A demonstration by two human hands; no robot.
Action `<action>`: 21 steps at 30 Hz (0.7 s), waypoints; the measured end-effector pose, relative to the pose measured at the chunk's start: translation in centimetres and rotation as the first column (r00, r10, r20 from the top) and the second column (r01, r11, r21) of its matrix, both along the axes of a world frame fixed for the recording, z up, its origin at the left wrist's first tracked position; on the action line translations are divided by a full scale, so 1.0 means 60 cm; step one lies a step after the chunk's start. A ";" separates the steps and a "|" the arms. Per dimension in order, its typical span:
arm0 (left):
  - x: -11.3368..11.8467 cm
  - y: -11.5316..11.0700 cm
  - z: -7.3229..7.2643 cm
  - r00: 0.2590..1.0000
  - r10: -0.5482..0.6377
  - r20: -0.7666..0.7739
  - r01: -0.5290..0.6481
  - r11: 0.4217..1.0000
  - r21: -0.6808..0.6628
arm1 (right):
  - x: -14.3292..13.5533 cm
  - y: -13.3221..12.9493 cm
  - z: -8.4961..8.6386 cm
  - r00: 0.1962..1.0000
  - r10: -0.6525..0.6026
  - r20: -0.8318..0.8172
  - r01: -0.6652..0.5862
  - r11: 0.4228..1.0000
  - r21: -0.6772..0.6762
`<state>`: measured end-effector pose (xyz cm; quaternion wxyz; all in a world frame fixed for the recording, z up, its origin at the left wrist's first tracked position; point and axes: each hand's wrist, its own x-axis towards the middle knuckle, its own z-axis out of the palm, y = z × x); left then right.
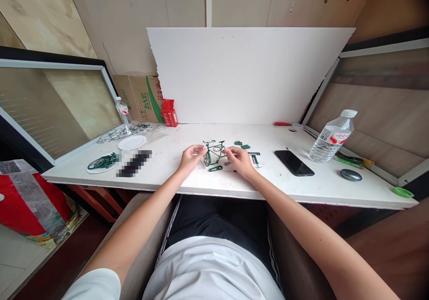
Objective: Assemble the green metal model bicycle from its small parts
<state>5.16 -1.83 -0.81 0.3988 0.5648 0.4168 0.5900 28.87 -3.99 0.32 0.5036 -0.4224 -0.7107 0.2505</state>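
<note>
A small green model bicycle (pixel 216 150) stands upright between my hands, its front wheel at the left and its saddle at the upper right. My left hand (pixel 193 157) closes its fingertips at the handlebar and front wheel end. At the rear of the frame, my right hand (pixel 239 160) pinches with thumb and forefinger and hides that end. Just below the bicycle lies a loose green chain-guard-shaped piece (pixel 215 168). Small green parts (pixel 246 147) rest behind my right hand, and a green and metal piece (pixel 255 160) lies to its right.
Left on the white table (pixel 187 188) are a white plate (pixel 132 142) and a dish of green parts (pixel 102 162). At right lie a black phone (pixel 295 162), a water bottle (pixel 333 137), a dark mouse (pixel 351 175) and a green lid (pixel 403 192). A white board (pixel 248 76) stands behind.
</note>
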 end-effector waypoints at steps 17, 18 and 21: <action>0.005 -0.009 -0.006 0.983 -0.179 -0.033 0.178 0.983 -0.031 | -0.002 -0.002 -0.011 0.989 0.042 0.141 -0.058 0.992 0.112; 0.006 -0.010 -0.006 0.982 -0.184 -0.035 0.183 0.983 -0.028 | -0.004 -0.003 -0.012 0.980 0.045 0.193 -0.072 0.988 0.136; 0.007 -0.011 -0.004 0.978 -0.205 -0.037 0.204 0.978 -0.032 | -0.009 -0.007 -0.014 0.935 0.044 0.353 -0.127 0.968 0.215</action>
